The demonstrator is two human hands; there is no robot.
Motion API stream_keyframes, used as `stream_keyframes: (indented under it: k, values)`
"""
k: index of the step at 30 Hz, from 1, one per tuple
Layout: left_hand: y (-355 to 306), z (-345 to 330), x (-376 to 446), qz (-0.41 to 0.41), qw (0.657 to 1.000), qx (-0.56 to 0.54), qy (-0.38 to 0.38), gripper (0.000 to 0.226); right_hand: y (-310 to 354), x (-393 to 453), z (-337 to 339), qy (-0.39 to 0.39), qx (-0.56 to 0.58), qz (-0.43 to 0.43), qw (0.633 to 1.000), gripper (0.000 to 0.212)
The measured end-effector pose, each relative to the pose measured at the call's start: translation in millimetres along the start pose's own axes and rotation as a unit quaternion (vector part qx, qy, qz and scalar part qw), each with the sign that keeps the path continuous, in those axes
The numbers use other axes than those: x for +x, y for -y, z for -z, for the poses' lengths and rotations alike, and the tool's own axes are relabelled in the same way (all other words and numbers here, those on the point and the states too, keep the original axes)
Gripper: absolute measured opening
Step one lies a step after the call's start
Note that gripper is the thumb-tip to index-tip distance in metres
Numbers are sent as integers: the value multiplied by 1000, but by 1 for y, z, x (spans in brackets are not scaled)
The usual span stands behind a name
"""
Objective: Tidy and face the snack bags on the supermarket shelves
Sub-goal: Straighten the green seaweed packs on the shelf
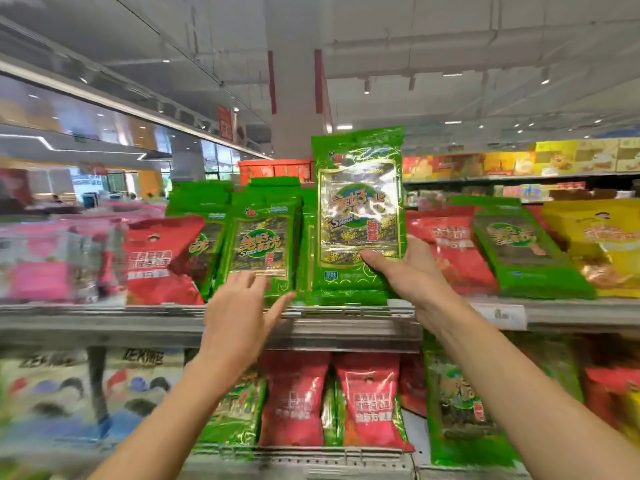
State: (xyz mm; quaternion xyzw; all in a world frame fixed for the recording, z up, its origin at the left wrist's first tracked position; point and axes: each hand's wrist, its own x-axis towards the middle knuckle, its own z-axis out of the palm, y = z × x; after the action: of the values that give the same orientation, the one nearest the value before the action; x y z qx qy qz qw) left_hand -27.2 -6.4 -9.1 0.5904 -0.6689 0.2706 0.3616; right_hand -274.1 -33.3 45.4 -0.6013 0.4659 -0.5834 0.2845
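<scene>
Between right hand point(408, 271) fingers point(375, 255): green snack bag point(358, 209).

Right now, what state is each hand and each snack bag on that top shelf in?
Right hand: grips the raised green bag, thumb on its front.
Raised green bag: held upright, front facing out, above its row.
Left hand: open, fingers reaching to the shelved green bag.
Shelved green bag: standing, front out, leaning back slightly.
Red bag: on the shelf, tilted and crumpled.
Yellow bag: lying back, tilted.
</scene>
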Motion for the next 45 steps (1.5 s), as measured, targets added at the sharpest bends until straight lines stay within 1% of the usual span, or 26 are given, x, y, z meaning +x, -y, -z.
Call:
stream_keyframes:
  k: [1, 2, 3, 5, 6, 9, 13, 16, 19, 22, 25, 27, 28, 30, 31, 33, 35, 37, 39, 41, 42, 43, 45]
  values:
    - [14, 3, -6, -18, 999, 30, -1, 43, 4, 2, -19, 1, -10, 8, 1000, 35]
    - [26, 6, -11, -29, 998, 53, -1, 41, 8, 4, -36, 4, -17, 11, 1000, 32]
    - [37, 9, -14, -36, 997, 72, -1, 40, 12, 7, -54, 10, -27, 9, 1000, 40]
    - [53, 11, -19, -42, 995, 90, -1, 35, 19, 10, -86, 27, -41, -14, 999, 68]
    - [58, 12, -21, -46, 995, 89, -3, 32, 21, 11, -100, 33, -39, -27, 998, 76]
    - [64, 14, -23, -69, 994, 82, -11, 28, 26, 15, -136, 65, -27, -66, 995, 83]
    - [67, 16, -22, -66, 996, 65, -14, 25, 22, 12, -167, 82, -78, -85, 990, 81]
    - [71, 15, -23, -65, 997, 38, -13, 32, 17, 9, -178, 98, -159, -83, 979, 74]
    - [74, 15, -25, -64, 998, 24, 6, 41, 15, 9, -179, 103, -282, -52, 952, 71]
    - [75, 16, -26, -62, 998, 14, 17, 43, 13, 4, -179, 89, -369, -23, 925, 65]
    - [77, 17, -27, -66, 997, -2, 28, 40, 16, -3, -180, 61, -430, 4, 901, 64]
    - [80, 20, -29, -69, 997, -40, 22, 34, 18, -7, -179, 47, -456, 30, 888, 65]
    - [83, 24, -29, -64, 995, -70, 9, 30, 20, -10, -178, 40, -466, 45, 883, 65]
    - [95, 33, -28, -29, 990, -128, -46, 23, 22, -15, -174, 24, -476, 75, 876, 66]
    - [104, 37, -26, 7, 986, -149, -76, 23, 22, -18, -172, 12, -479, 90, 873, 65]
    - [129, 45, -17, 107, 971, -187, -104, 36, 21, -23, -166, -16, -479, 119, 869, 61]
    - [156, 51, -6, 208, 949, -218, -87, 59, 19, -28, -160, -51, -467, 151, 870, 55]
    - [181, 56, 5, 272, 929, -245, -43, 83, 15, -30, -154, -78, -440, 180, 876, 48]
    - [197, 59, 13, 308, 910, -276, 25, 105, 10, -30, -147, -88, -402, 181, 893, 42]
    - [207, 57, 21, 313, 891, -312, 101, 116, 5, -27, -140, -86, -367, 159, 913, 38]
    - [211, 55, 26, 305, 883, -330, 137, 116, 3, -26, -137, -84, -353, 147, 920, 36]
    - [214, 52, 30, 294, 875, -346, 168, 110, 1, -24, -133, -83, -339, 136, 927, 33]
    - [218, 47, 39, 269, 865, -367, 214, 85, -4, -21, -127, -83, -317, 121, 937, 29]
